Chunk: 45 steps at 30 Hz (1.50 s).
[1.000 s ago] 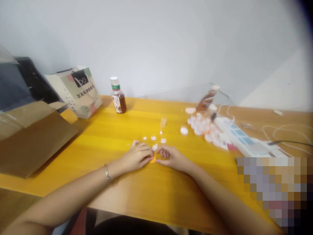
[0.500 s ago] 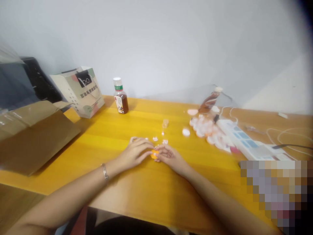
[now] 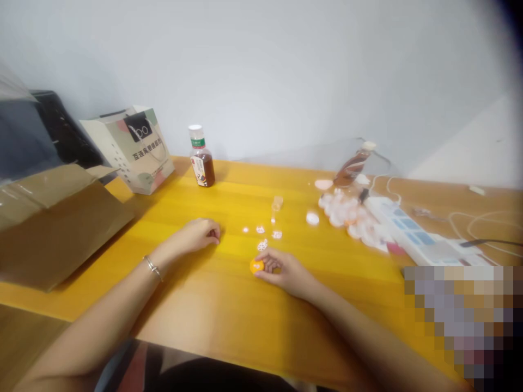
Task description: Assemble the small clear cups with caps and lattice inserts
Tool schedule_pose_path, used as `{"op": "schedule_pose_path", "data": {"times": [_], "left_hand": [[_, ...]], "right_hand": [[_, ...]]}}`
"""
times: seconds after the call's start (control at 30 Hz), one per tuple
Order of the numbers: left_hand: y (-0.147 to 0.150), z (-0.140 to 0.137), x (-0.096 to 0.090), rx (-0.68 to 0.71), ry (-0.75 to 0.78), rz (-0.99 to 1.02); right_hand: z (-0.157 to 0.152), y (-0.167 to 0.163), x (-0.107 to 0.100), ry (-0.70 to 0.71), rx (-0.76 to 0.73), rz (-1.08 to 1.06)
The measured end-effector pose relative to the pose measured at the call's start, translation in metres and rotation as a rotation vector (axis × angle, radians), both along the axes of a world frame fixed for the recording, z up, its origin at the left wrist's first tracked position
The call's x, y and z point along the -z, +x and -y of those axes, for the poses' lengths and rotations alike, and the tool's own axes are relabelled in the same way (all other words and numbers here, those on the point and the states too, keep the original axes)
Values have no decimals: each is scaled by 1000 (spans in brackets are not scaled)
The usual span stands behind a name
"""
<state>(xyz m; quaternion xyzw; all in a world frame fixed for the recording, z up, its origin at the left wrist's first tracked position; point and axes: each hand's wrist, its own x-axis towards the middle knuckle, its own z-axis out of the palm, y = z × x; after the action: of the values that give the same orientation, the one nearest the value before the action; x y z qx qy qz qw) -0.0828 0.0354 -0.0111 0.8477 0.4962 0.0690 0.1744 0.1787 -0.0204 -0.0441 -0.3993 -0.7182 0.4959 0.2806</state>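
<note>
My right hand grips a small round orange disc by its edge, between thumb and fingers, low over the table. A pale mark shows on the disc's top. My left hand rests on the table to the left with its fingers curled in; whatever they may hold is hidden. Between and beyond the hands lie several small white pieces with red markings, among them a flower-like piece, a piece to its right and another behind. A tiny pale dot lies left of them.
Farther back are a small clear piece and a white disc. A bottle of dark liquid stands behind; another bottle leans right. Pale round packets lie beside a power strip. A cardboard box and paper bag occupy the left.
My left hand has let go of the orange disc and moved left, its fingers curling. My right hand keeps the disc, slightly lower and nearer me. More of the flower-like piece shows.
</note>
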Motion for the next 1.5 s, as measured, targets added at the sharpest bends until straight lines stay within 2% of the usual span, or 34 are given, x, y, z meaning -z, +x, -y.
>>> {"op": "schedule_pose_path", "data": {"times": [0.13, 0.3, 0.5, 0.7, 0.8, 0.93, 1.07, 1.2, 1.3, 1.4, 1.5], "left_hand": [[1, 0, 1, 18, 54, -58], [8, 5, 2, 62, 132, -100], [27, 22, -6, 151, 111, 128], [54, 39, 0, 101, -133, 511], [67, 45, 9, 61, -198, 599], [74, 50, 14, 37, -194, 635], [73, 52, 13, 74, -94, 588], [70, 54, 10, 231, 148, 453], [69, 55, 10, 283, 289, 357], [69, 55, 13, 287, 345, 345], [69, 54, 14, 286, 334, 358]], "right_hand": [[2, -1, 1, 73, -24, 95], [-1, 2, 0, 262, -64, 201], [-3, 6, -6, 333, -101, 213], [-1, 5, -10, 180, 82, 100], [4, 0, -12, 97, 143, 43], [9, -5, -13, 12, 185, -5], [7, -6, -11, -101, 160, -63], [5, -3, -15, -152, 122, -71], [5, -2, -18, -149, 113, -62], [5, -2, -19, -158, 98, -59], [5, -2, -18, -160, 83, -52]]}}
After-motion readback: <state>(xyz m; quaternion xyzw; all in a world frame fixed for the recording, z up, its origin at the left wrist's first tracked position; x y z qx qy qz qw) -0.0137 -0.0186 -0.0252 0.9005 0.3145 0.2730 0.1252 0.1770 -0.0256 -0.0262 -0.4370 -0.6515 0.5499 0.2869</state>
